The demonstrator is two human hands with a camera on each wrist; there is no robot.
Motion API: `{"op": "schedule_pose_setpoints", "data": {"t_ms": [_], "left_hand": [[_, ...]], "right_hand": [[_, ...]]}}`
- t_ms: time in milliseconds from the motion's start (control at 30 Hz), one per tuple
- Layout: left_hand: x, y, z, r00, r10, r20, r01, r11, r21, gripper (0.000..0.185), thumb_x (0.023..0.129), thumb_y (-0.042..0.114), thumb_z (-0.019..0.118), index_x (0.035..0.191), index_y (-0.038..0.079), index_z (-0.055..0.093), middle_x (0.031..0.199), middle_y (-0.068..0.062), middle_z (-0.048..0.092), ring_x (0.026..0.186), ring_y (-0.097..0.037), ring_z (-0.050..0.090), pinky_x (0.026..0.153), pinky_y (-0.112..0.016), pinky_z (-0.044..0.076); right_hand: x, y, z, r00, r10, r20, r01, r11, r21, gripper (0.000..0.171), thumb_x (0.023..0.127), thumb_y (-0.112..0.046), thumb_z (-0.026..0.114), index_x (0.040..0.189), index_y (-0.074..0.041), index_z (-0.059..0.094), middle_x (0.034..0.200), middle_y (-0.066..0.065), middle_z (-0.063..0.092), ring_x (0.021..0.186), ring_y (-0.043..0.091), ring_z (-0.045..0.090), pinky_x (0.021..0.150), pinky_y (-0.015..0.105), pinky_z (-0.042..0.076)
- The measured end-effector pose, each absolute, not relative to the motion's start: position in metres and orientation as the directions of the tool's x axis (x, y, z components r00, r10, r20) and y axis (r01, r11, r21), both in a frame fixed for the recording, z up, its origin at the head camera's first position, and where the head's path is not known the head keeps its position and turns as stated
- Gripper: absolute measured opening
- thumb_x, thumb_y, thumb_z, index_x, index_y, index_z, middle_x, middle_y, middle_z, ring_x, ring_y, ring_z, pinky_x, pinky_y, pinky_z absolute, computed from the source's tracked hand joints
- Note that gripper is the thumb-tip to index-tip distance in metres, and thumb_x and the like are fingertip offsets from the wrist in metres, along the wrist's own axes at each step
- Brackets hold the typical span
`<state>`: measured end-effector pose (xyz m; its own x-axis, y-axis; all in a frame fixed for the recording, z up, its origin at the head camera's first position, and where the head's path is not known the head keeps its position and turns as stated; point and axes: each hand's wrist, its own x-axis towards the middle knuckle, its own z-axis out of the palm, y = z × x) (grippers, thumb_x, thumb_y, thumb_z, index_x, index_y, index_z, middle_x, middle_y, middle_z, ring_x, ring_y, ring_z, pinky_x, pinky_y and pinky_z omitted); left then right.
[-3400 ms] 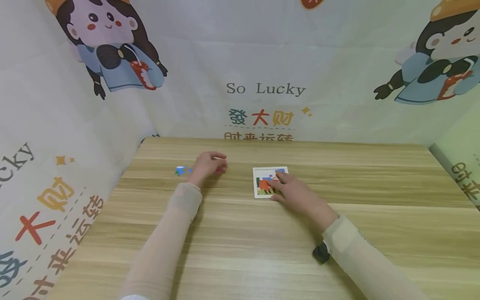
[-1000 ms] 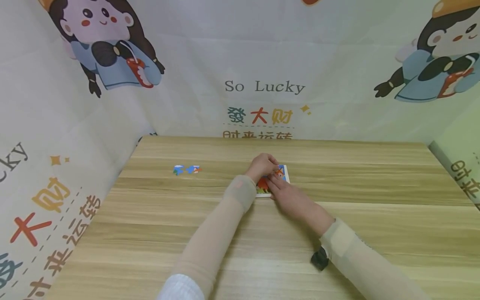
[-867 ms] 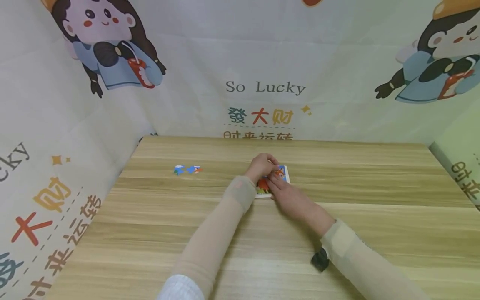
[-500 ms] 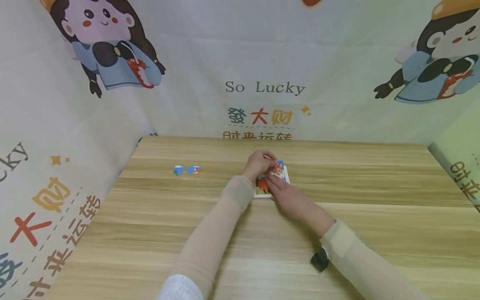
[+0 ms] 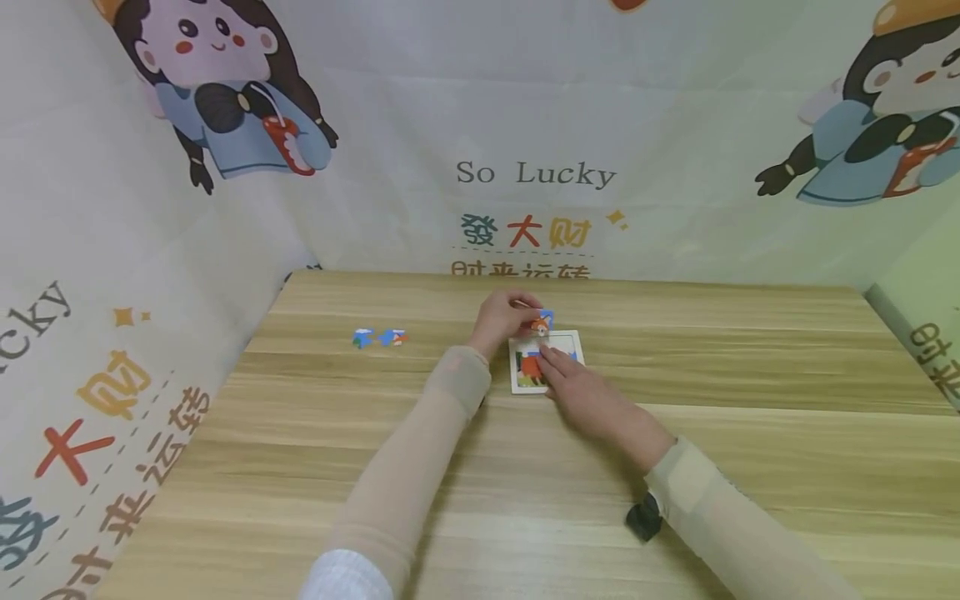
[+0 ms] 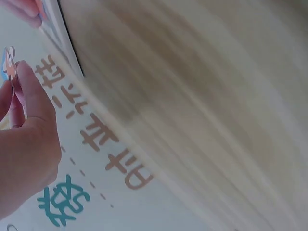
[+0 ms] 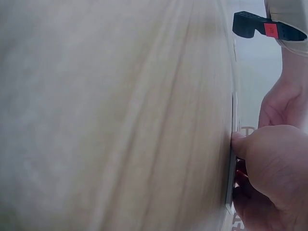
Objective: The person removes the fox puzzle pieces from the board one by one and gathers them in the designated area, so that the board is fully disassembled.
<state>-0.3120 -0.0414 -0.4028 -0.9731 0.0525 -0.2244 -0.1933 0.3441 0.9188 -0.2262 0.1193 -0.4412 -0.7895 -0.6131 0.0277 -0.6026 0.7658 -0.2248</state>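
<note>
Pinches a thin, flat, blue-and-orange fox-printed piece (image 5: 544, 320) in the left hand (image 5: 501, 319), near the 12 o'clock rim of a square white tray (image 5: 513, 373); rests the right hand (image 5: 588, 396), fingers extended, there from 4 o'clock; likely unloading; calls for setting down by two knobbed blue jigsaw pieces (image 5: 363, 337), 9 o'clock, on wood-grained tabletop (image 5: 750, 367).

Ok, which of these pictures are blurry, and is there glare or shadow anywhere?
Head view: fairly sharp, with soft glare on the table toward the near edge and a shadow beside the left sleeve; left wrist view: table smeared, left hand clearer; right wrist view: table grain soft, right hand clearer, darker low down.
</note>
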Motion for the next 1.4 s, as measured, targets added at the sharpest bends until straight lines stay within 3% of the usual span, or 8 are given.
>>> {"op": "schedule_pose_setpoints", "data": {"t_ms": [167, 333, 500, 633, 800, 1067, 1400], "left_hand": [[-0.313, -0.054, -0.399, -0.972, 0.035, -0.231, -0.210, 0.303, 0.930, 0.017, 0.094, 0.006, 0.067, 0.110, 0.000, 0.069, 0.111, -0.018, 0.070, 0.071, -0.008, 0.060, 0.074, -0.022, 0.060], [-0.313, -0.068, -0.399, -0.973, 0.022, -0.230, -0.215, 0.285, 0.934, 0.018, 0.094, 0.005, 0.066, 0.111, -0.001, 0.069, 0.113, -0.019, 0.070, 0.072, -0.008, 0.060, 0.084, -0.032, 0.061], [-0.313, -0.084, -0.402, -0.974, 0.002, -0.225, -0.216, 0.280, 0.936, 0.017, 0.094, 0.004, 0.066, 0.110, -0.003, 0.069, 0.099, -0.012, 0.068, 0.070, -0.008, 0.059, 0.089, -0.038, 0.060], [-0.314, -0.097, -0.404, -0.971, -0.014, -0.238, -0.233, 0.283, 0.930, 0.018, 0.095, 0.003, 0.065, 0.111, -0.003, 0.068, 0.096, -0.009, 0.066, 0.071, -0.007, 0.059, 0.089, -0.036, 0.060], [-0.312, -0.112, -0.406, -0.971, -0.026, -0.238, -0.235, 0.292, 0.927, 0.021, 0.095, 0.002, 0.064, 0.115, -0.005, 0.067, 0.104, -0.013, 0.068, 0.073, -0.007, 0.059, 0.085, -0.030, 0.060], [-0.311, -0.135, -0.409, -0.973, -0.054, -0.223, -0.229, 0.311, 0.922, 0.021, 0.095, 0.002, 0.064, 0.114, -0.005, 0.067, 0.098, -0.010, 0.067, 0.069, -0.005, 0.059, 0.068, -0.017, 0.056], [-0.311, -0.161, -0.414, -0.962, -0.084, -0.259, -0.272, 0.321, 0.907, 0.023, 0.095, 0.002, 0.063, 0.116, -0.006, 0.066, 0.095, -0.007, 0.067, 0.066, -0.002, 0.059, 0.063, -0.014, 0.055]], "right_hand": [[-0.227, 0.119, -0.441, -0.790, -0.613, 0.017, -0.601, 0.768, -0.222, 0.053, 0.105, -0.019, 0.048, 0.149, 0.007, 0.036, 0.160, 0.021, 0.031, 0.148, 0.037, 0.032, 0.121, 0.047, 0.031], [-0.227, 0.119, -0.440, -0.790, -0.613, 0.016, -0.599, 0.767, -0.229, 0.052, 0.105, -0.018, 0.048, 0.149, 0.007, 0.036, 0.160, 0.022, 0.031, 0.147, 0.038, 0.033, 0.120, 0.048, 0.031], [-0.227, 0.119, -0.440, -0.789, -0.614, 0.025, -0.603, 0.766, -0.225, 0.052, 0.104, -0.017, 0.048, 0.149, 0.008, 0.037, 0.159, 0.023, 0.032, 0.147, 0.039, 0.034, 0.120, 0.048, 0.032], [-0.226, 0.119, -0.440, -0.788, -0.615, 0.026, -0.605, 0.765, -0.219, 0.052, 0.104, -0.017, 0.049, 0.148, 0.008, 0.037, 0.159, 0.023, 0.033, 0.146, 0.039, 0.034, 0.120, 0.048, 0.032], [-0.225, 0.119, -0.438, -0.786, -0.618, 0.029, -0.608, 0.764, -0.217, 0.052, 0.104, -0.016, 0.049, 0.148, 0.009, 0.037, 0.158, 0.024, 0.033, 0.146, 0.039, 0.034, 0.120, 0.049, 0.031], [-0.225, 0.119, -0.438, -0.782, -0.622, 0.042, -0.614, 0.756, -0.225, 0.051, 0.104, -0.015, 0.049, 0.147, 0.010, 0.037, 0.158, 0.025, 0.033, 0.146, 0.040, 0.034, 0.120, 0.049, 0.032], [-0.227, 0.119, -0.440, -0.792, -0.610, 0.014, -0.598, 0.772, -0.217, 0.053, 0.105, -0.019, 0.049, 0.149, 0.006, 0.036, 0.160, 0.022, 0.032, 0.147, 0.037, 0.034, 0.120, 0.048, 0.033]]}}
